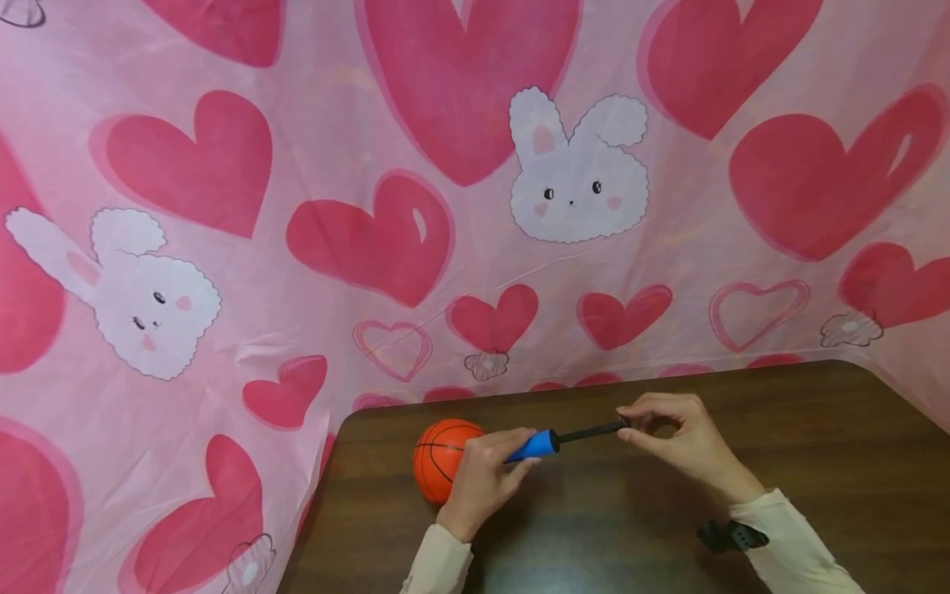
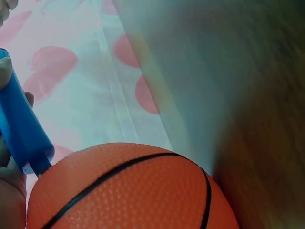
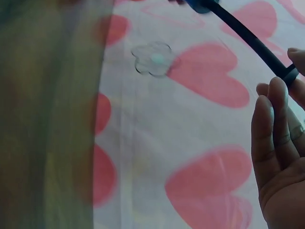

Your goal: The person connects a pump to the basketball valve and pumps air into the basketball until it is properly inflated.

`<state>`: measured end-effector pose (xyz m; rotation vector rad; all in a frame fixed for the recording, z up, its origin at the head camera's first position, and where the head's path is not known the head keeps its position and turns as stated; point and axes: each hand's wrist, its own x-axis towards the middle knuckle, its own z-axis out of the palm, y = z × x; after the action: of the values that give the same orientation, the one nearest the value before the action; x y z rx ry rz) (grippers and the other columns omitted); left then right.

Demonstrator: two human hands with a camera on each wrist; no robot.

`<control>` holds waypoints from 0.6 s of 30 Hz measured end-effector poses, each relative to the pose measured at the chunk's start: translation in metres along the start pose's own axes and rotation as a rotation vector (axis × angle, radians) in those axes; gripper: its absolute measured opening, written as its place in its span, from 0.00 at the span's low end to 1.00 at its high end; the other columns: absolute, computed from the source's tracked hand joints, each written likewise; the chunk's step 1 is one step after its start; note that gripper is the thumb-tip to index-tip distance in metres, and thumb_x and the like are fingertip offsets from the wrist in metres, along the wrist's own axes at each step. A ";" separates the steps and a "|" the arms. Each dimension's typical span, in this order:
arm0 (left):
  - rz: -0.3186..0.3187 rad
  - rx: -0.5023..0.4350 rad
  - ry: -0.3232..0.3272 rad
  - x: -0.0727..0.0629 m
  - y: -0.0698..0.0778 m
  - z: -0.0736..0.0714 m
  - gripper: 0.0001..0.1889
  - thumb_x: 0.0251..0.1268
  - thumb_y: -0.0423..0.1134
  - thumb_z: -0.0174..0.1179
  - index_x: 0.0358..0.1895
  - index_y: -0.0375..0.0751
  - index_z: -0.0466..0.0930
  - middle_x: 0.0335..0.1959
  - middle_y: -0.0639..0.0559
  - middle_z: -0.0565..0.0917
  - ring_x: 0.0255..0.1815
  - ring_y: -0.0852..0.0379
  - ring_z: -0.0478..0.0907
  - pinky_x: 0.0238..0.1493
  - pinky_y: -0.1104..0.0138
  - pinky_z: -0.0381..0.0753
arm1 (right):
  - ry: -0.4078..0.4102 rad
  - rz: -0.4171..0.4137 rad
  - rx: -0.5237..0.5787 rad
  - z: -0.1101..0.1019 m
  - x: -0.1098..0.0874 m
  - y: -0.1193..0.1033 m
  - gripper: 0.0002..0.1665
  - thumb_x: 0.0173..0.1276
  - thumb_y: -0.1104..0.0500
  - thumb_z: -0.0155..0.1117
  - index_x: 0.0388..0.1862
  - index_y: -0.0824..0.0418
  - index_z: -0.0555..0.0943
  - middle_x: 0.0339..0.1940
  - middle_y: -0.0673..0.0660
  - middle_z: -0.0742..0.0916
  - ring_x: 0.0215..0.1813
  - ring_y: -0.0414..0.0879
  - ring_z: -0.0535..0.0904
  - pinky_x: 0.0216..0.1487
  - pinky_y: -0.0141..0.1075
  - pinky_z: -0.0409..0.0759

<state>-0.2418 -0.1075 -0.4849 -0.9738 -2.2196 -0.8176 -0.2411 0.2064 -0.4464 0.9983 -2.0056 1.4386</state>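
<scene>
An orange ball with black lines, like a small basketball, sits at the left of the table. My left hand grips the blue barrel of a hand pump. In the left wrist view the pump's lower end meets the ball; whether a needle is inside it I cannot see. The black pump rod is drawn well out of the barrel. My right hand pinches the handle at the rod's far end between thumb and fingers, as the right wrist view also shows on the rod.
A brown wood-grain table lies under both hands. Behind it and to the left hangs a pink cloth with hearts and rabbit faces. A dark strap with a device is at the right wrist.
</scene>
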 end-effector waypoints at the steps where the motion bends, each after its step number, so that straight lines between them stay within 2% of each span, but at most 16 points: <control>1: 0.003 0.000 -0.001 0.000 0.001 0.000 0.23 0.54 0.36 0.80 0.55 0.41 0.89 0.50 0.49 0.93 0.47 0.55 0.92 0.52 0.63 0.90 | -0.002 -0.012 0.010 0.004 -0.001 0.000 0.23 0.50 0.76 0.80 0.45 0.60 0.91 0.29 0.54 0.89 0.28 0.35 0.81 0.28 0.26 0.84; 7: 0.059 0.040 0.003 0.002 0.007 0.004 0.21 0.54 0.36 0.80 0.53 0.41 0.90 0.48 0.48 0.93 0.46 0.55 0.92 0.52 0.63 0.90 | -0.011 -0.014 0.056 0.033 -0.007 0.002 0.25 0.48 0.79 0.79 0.46 0.64 0.92 0.32 0.56 0.90 0.31 0.35 0.82 0.26 0.26 0.82; 10: 0.078 0.038 -0.013 0.003 0.010 0.007 0.20 0.54 0.36 0.80 0.52 0.41 0.90 0.47 0.48 0.93 0.45 0.56 0.92 0.52 0.64 0.90 | -0.028 0.035 0.070 0.044 -0.010 0.003 0.23 0.50 0.77 0.80 0.46 0.65 0.92 0.32 0.59 0.90 0.30 0.35 0.82 0.25 0.27 0.83; 14: 0.077 0.039 -0.032 0.003 0.012 0.009 0.20 0.53 0.36 0.81 0.51 0.42 0.90 0.47 0.49 0.93 0.44 0.57 0.92 0.52 0.65 0.90 | -0.042 0.093 0.070 0.052 -0.013 0.003 0.21 0.51 0.75 0.80 0.46 0.66 0.91 0.32 0.58 0.91 0.30 0.34 0.82 0.24 0.28 0.83; 18: 0.074 0.048 -0.031 0.002 0.013 0.008 0.20 0.53 0.36 0.81 0.51 0.43 0.90 0.46 0.50 0.93 0.44 0.57 0.92 0.51 0.65 0.91 | -0.041 0.084 0.062 0.054 -0.013 0.003 0.20 0.51 0.75 0.80 0.46 0.66 0.92 0.32 0.56 0.91 0.28 0.34 0.81 0.23 0.28 0.82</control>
<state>-0.2349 -0.0938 -0.4852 -1.0452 -2.2048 -0.7183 -0.2337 0.1603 -0.4762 0.9871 -2.0660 1.5443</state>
